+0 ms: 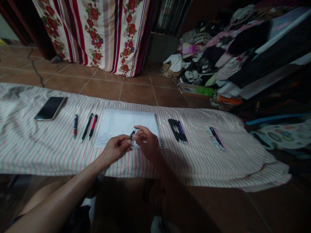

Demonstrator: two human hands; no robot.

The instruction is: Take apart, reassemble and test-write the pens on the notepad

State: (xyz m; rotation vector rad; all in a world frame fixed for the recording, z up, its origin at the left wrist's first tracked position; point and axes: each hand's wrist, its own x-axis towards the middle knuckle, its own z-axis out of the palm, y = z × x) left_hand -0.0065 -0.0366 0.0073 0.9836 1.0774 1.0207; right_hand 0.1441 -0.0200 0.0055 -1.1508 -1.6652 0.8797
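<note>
My left hand (115,149) and my right hand (147,142) meet above a spiral notebook (126,127), pinching a small black pen piece (132,135) between their fingers. The piece is too small to identify exactly. The notebook lies open with a printed page. To its left lie a blue pen (75,126), a black pen (86,127) and a red-and-black pen (93,127). A bundle of dark pens (177,130) lies to its right. Farther right is a packaged pen set (215,138).
A black smartphone (50,108) lies on the striped cloth (48,152) at left. Beyond the cloth are a brown tiled floor (136,92) and a floral striped curtain (102,32). A heap of clothes and boxes (206,61) rises at upper right.
</note>
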